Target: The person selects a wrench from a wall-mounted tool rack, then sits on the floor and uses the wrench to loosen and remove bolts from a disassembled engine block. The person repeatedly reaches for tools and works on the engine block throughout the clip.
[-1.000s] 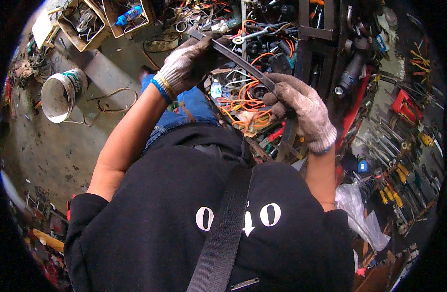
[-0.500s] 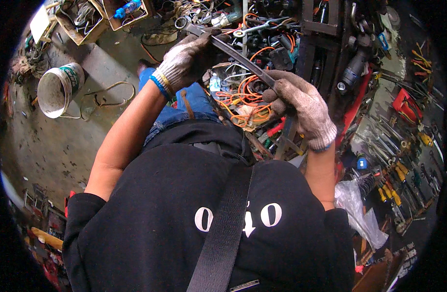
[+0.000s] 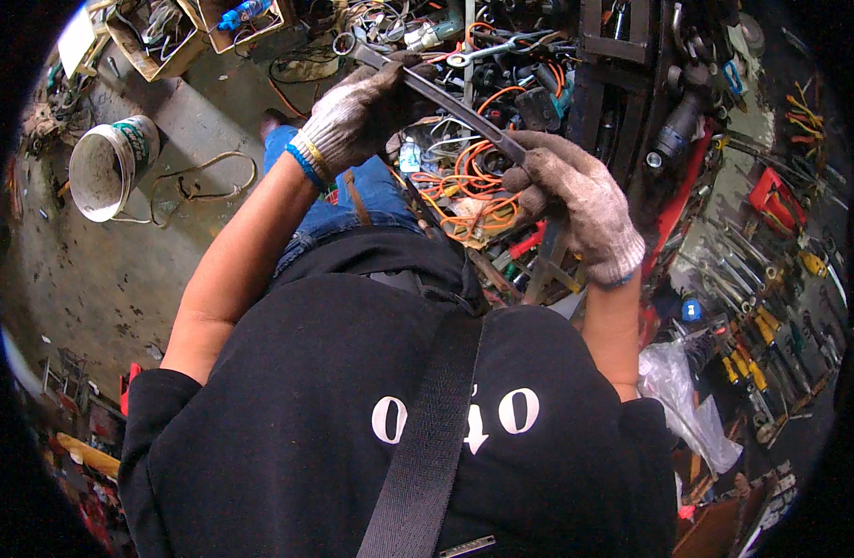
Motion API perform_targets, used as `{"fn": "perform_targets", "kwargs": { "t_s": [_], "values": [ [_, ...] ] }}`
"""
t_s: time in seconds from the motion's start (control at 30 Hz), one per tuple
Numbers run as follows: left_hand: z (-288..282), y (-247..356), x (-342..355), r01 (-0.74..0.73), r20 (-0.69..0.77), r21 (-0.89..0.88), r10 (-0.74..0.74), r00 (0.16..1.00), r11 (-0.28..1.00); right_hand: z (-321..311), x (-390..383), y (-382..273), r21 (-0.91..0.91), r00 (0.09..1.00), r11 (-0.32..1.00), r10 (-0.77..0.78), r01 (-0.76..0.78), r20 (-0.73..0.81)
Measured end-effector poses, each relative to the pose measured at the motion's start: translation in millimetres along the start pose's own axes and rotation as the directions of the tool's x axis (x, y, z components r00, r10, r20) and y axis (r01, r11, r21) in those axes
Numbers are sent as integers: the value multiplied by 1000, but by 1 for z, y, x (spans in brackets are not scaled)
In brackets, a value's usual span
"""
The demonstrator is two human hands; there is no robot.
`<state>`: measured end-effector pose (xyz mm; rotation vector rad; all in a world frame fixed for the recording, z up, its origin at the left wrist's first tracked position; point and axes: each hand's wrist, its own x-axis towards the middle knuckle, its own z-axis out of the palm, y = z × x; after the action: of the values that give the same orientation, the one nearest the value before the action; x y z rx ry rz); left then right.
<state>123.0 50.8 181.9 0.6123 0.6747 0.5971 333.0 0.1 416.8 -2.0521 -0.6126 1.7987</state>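
Between my two gloved hands I hold a long grey combination wrench at a slant. Its ring end points to the upper left, past my left hand, whose fingers are closed round the shaft near that end. My right hand grips the lower right end, with thumb and fingers folded over it, so that end is hidden. Both gloves are knitted, pale and stained dark at the fingers. Beyond the wrench, orange cable lies coiled among tools.
A white bucket lies tipped on the floor at left, by a loose rope. Boxes of parts stand far left. Dark metal framing rises at right. Screwdrivers, wrenches and a clear plastic bag lie at right.
Both hands keep hold of the wrench in nearly the same position. The background has shifted very slightly in the picture.
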Motion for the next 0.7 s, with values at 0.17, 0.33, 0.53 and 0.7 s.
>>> {"fn": "perform_targets", "kwargs": {
  "t_s": [0.17,0.33,0.53,0.7],
  "values": [
    [16,-8,-7,-27,42,-341,44,998,940,-14,10,-2,-102,975,982,-171,157,-139],
    [47,-1,-32,177,68,-882,-253,965,437,-25,30,-11,-210,893,944,-313,255,-324],
    [55,0,-44,231,50,-926,-510,859,299,-26,51,-18,-312,850,927,-331,211,-410],
    [40,-12,-45,315,263,-948,-428,864,53,-27,57,-15,-334,859,933,-278,134,-431]
  ]
}}
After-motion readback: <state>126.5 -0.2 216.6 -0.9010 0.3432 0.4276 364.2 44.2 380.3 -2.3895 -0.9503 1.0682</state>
